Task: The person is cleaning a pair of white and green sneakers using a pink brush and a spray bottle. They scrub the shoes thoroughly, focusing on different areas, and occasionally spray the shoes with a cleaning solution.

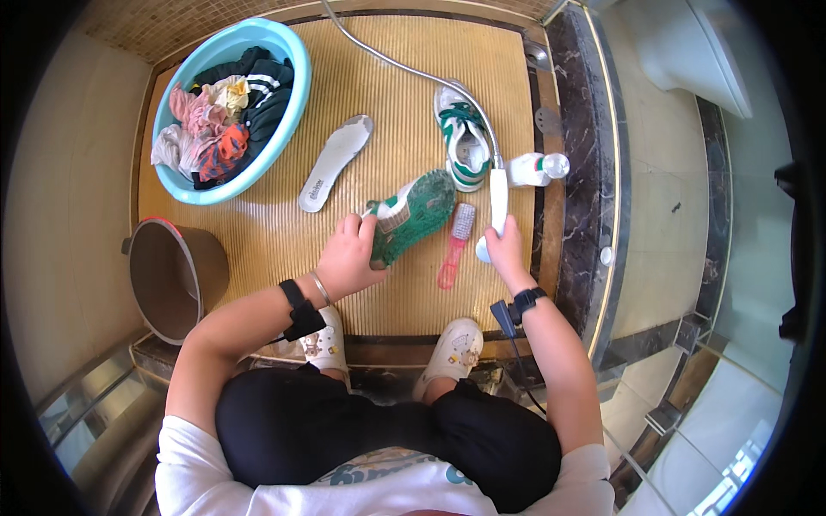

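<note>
My left hand (348, 258) is closed round the heel of a green and white sneaker (417, 215), tipped so that its green sole faces up. In my right hand (509, 254) is a white shower head (499, 202), its metal hose (404, 67) running up and away to the far wall. I cannot make out any water coming from it. Between the two hands a pink-handled scrubbing brush (456, 245) lies on the ribbed floor. The matching sneaker (463, 138) rests beyond it, laces up. A light grey insole (335, 163) lies flat to the left.
A light blue basin (297, 112) full of clothes stands at the far left, with a brown bucket (176, 279) nearer me. A clear bottle (538, 168) lies by the right-hand sneaker. A dark marble sill (585, 172) borders the tan ribbed floor (387, 310) on the right.
</note>
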Tool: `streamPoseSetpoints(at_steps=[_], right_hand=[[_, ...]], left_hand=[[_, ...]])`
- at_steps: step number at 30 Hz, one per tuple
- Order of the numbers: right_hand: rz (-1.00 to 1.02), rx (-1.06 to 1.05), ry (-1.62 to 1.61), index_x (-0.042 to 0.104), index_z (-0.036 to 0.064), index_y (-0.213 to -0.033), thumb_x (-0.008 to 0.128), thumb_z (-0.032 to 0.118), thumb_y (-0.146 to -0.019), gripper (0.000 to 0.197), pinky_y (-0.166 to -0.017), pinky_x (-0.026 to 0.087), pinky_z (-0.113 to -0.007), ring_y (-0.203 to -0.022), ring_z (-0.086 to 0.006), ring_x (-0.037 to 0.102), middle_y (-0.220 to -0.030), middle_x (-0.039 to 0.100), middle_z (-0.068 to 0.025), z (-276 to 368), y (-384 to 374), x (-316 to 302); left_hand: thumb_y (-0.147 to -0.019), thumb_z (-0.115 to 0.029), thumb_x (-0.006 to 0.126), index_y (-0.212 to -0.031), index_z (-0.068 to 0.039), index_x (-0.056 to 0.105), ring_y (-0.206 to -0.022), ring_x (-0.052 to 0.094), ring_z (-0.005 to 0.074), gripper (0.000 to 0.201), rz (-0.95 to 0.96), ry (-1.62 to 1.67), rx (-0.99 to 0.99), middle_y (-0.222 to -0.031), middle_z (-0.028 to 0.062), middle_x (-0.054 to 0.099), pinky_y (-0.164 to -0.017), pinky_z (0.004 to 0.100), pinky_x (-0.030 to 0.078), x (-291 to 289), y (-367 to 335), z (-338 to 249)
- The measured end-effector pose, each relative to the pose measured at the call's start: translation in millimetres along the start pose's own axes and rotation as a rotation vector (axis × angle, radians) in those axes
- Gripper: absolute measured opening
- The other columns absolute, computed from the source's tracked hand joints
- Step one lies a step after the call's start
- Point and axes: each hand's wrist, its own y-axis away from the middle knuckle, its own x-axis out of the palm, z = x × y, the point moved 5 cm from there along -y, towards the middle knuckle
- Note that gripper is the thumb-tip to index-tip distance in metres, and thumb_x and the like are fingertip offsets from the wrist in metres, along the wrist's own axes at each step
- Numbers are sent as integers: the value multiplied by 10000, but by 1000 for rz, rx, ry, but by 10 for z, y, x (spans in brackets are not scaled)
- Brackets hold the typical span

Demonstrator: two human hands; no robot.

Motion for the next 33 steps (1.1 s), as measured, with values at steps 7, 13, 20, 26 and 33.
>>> streamPoseSetpoints(at_steps=[7,13,20,26,33], right_hand=[[-201,-110,196,548,-37,-1073,664,172,-873,312,-886,471,-475,-1065,-408,578,-1124,593,-236,295,242,3],[376,123,279,508,-11,-1083,665,215,-843,365,-751,510,-508,-877,-414,655,-896,663,-227,372,602,474],[92,-19,191,454,55,-1015,682,131,-786,332,-626,489,-490,-715,-401,643,-784,641,-184,339,554,573],[107,-121,-76,481,31,-1238,610,49,-840,418,-646,510,-444,-752,-372,657,-841,659,-165,792,689,360],[230,-293,52,519,76,-1336,572,56,-875,465,-699,535,-445,-857,-388,664,-1037,666,-215,1160,434,391]], left_hand=[[-614,-299,832,-1309,60,399,-1064,505,395,894,-44,-57,-2,-1117,230,479,-914,436,488,57,61,52],[-610,-347,826,-1281,78,419,-1062,510,401,892,-139,14,-94,-1128,241,476,-935,433,481,43,94,102],[-662,-309,797,-1346,-29,437,-1070,521,420,822,-154,1,-67,-1165,242,485,-890,446,519,-30,135,125],[-716,-316,760,-1409,-257,492,-998,559,427,745,60,-87,-91,-1204,245,495,-832,478,539,40,147,226],[-708,-334,770,-1412,-219,495,-921,573,385,764,133,-90,-80,-1051,230,514,-757,452,541,56,95,216]])
